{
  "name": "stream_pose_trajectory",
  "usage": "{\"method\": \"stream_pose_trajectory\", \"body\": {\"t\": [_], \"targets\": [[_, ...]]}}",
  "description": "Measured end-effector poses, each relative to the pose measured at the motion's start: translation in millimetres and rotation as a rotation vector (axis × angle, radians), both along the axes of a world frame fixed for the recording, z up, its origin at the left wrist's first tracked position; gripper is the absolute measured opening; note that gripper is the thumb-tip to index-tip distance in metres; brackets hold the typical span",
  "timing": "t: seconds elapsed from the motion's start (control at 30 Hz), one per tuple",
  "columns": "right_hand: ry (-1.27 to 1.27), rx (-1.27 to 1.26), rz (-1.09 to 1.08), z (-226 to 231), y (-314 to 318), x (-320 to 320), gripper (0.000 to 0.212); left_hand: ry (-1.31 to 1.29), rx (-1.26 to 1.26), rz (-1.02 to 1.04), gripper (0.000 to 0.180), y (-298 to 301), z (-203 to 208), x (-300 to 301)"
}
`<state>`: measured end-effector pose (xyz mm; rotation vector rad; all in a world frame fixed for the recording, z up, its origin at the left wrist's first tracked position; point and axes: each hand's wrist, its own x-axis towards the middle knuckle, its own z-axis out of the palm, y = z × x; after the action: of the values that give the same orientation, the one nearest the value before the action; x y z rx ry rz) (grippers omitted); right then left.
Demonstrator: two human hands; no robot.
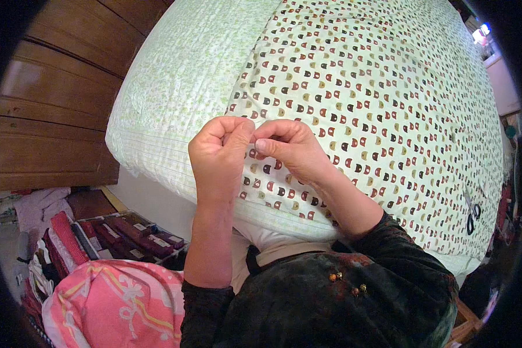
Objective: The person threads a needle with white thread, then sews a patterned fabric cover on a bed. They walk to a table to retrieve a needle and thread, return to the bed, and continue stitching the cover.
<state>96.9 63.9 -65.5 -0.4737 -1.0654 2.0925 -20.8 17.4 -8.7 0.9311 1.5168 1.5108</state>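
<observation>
My left hand (220, 145) and my right hand (287, 148) meet above the near edge of the bed, their fingertips close together. Each has thumb and forefinger pinched; whatever lies between them is too small or too hidden to name. Beneath them spreads a cream cloth (365, 104) printed with small red, black and tan animal-head shapes. It lies over a pale green patterned quilt (174, 87), which shows at the left and along the near edge. A pair of dark-handled scissors (471, 217) rests on the cloth at the far right.
Brown wooden cupboard doors (58, 110) stand at the left. Below them sit folded dark red fabrics (136, 235) in a box and a pink flowered cloth (119, 301). Various household things crowd the right edge, with a bright light (482, 30) at the upper right.
</observation>
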Motion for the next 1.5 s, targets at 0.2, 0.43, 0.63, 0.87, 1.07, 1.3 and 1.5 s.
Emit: {"method": "stream_pose_trajectory", "body": {"t": [0.2, 0.43, 0.63, 0.87, 1.07, 1.3, 1.5], "targets": [[0.074, 0.038, -0.205, 2.6, 3.7, 3.5, 0.013, 0.061, 0.014, -0.015, 0.006, 0.0, 0.3, 13.6], [-0.102, 0.126, -0.328, -20.4, 17.5, -1.2, 0.012, 0.010, -0.049, 0.064, 0.010, 7.0, -12.6, -7.0], [-0.168, 0.161, -0.108, -22.8, -8.9, -33.0, 0.023, -0.034, -0.103, 0.016, 0.010, 14.1, -31.5, -40.2], [-0.410, 0.160, -0.092, -39.0, -3.1, -58.9, 0.008, -0.134, -0.111, -0.023, 0.012, 12.1, -63.7, -81.8], [-0.267, -0.312, -0.289, -75.2, 19.9, -38.9, 0.010, 1.155, 0.066, -0.024, 0.048, 6.0, -112.6, -203.1], [-0.461, -0.389, -0.284, -73.1, 29.0, -49.9, 0.017, 1.326, -0.186, -0.368, 0.057, -15.0, -122.3, -244.4], [-0.514, -0.494, -0.286, -65.4, 37.3, -59.5, 0.018, 1.403, -0.271, -0.439, 0.061, -4.9, -119.2, -239.3]]}}
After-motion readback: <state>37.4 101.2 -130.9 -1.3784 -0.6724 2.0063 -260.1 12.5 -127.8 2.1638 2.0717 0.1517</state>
